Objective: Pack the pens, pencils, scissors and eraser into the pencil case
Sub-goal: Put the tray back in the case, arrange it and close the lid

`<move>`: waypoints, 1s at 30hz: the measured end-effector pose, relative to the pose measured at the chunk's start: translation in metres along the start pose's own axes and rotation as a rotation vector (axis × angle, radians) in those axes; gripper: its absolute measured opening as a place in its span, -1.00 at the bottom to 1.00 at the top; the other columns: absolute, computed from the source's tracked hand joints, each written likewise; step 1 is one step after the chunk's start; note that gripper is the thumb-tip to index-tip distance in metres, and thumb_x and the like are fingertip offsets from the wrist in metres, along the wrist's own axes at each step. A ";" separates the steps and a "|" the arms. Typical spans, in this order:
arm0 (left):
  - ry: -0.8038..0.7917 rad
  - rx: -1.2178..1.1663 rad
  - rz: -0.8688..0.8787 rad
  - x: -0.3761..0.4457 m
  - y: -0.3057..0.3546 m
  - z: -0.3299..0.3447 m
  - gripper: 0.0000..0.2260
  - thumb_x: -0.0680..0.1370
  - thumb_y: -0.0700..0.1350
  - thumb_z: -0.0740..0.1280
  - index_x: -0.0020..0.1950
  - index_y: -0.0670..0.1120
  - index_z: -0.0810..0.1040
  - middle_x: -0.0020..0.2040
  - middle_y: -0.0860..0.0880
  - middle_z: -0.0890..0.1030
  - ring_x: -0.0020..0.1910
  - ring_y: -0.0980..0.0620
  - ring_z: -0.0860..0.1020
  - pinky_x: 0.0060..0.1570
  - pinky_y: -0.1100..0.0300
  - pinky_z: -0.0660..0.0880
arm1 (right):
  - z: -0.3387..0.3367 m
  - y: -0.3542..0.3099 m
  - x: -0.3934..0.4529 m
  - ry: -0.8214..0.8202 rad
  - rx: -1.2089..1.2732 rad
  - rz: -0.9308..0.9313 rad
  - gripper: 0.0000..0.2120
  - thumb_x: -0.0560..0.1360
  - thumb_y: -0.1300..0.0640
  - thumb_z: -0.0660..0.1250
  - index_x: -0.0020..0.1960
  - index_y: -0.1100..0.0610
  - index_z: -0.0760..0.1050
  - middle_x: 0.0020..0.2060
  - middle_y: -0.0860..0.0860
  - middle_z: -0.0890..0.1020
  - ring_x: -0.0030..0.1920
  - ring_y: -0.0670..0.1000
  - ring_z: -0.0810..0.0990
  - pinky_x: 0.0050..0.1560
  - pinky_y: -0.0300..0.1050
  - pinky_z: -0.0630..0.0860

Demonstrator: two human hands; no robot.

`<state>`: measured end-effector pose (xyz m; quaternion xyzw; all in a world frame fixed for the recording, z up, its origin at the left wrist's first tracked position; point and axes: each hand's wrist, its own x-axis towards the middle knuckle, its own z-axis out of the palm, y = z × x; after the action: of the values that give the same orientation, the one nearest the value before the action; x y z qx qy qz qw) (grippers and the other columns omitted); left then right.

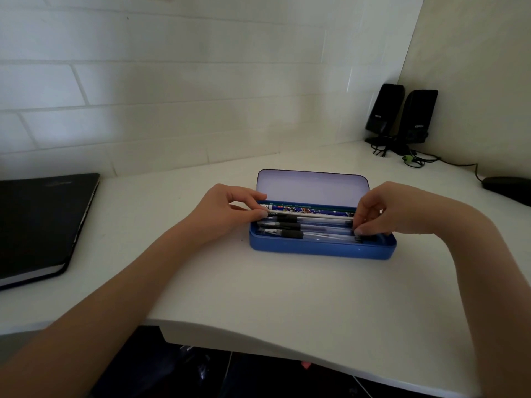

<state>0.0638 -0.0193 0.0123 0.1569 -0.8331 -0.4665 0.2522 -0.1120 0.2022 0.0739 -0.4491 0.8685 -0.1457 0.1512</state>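
A blue pencil case point(319, 249) stands open on the white desk, its pale lid point(313, 185) tilted up at the back. Inside lie several clear pens with black grips point(290, 226) side by side, and behind them a patterned blue pencil point(298, 208) along the back wall. My left hand point(230, 209) pinches the left end of a white pen or pencil point(316, 216) over the case. My right hand point(382, 209) holds the right ends of the items, fingertips down inside the case. Scissors and eraser are not visible.
A closed black laptop point(40, 222) lies at the left. Two black speakers point(402, 116) with cables stand in the back right corner, and a black mouse point(505, 188) sits at the right edge. The desk's front edge curves close below the case.
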 end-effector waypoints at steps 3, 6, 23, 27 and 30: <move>0.012 0.003 0.009 0.001 0.000 0.000 -0.88 0.39 -0.23 0.49 -0.32 -0.05 0.67 0.02 0.05 0.66 -0.05 0.25 0.62 0.00 0.37 0.53 | 0.001 -0.001 0.001 0.007 -0.008 0.002 -0.90 0.37 0.11 0.49 -0.29 0.00 0.61 -0.54 -0.15 0.56 -0.45 -0.14 0.51 -0.32 -0.29 0.41; 0.006 -0.003 0.011 0.000 0.000 0.000 -0.89 0.40 -0.23 0.48 -0.31 -0.05 0.67 0.02 0.05 0.66 -0.05 0.26 0.61 -0.02 0.40 0.52 | 0.003 -0.002 0.001 -0.013 0.005 0.010 -0.92 0.40 0.14 0.46 -0.27 0.03 0.61 -0.47 -0.11 0.61 -0.41 -0.10 0.53 -0.25 -0.23 0.50; -0.067 -0.029 0.016 -0.004 0.005 -0.003 -0.85 0.40 -0.18 0.48 -0.20 0.10 0.71 0.07 0.10 0.65 0.09 0.24 0.59 0.17 0.16 0.51 | 0.003 -0.001 -0.002 -0.118 -0.048 0.035 -0.81 0.57 0.03 0.24 -0.10 0.10 0.56 -0.34 -0.03 0.59 -0.37 -0.07 0.49 -0.22 -0.25 0.45; -0.094 -0.027 0.015 -0.005 0.006 -0.004 -0.82 0.38 -0.19 0.49 -0.18 0.11 0.71 0.09 0.10 0.64 0.09 0.21 0.60 0.20 0.12 0.51 | 0.004 -0.001 -0.001 -0.116 -0.060 0.037 -0.79 0.56 0.02 0.25 -0.12 0.11 0.56 -0.34 -0.02 0.58 -0.38 -0.06 0.49 -0.22 -0.23 0.45; -0.097 -0.033 0.021 -0.005 0.007 -0.004 -0.81 0.39 -0.20 0.49 -0.19 0.12 0.71 0.08 0.09 0.65 0.08 0.21 0.60 0.19 0.12 0.52 | 0.005 -0.002 0.000 -0.108 -0.070 0.047 -0.77 0.55 0.00 0.26 -0.18 0.10 0.53 -0.34 -0.01 0.57 -0.38 -0.05 0.49 -0.26 -0.24 0.45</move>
<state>0.0698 -0.0162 0.0183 0.1213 -0.8382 -0.4846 0.2189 -0.1082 0.2005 0.0700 -0.4408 0.8739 -0.0872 0.1853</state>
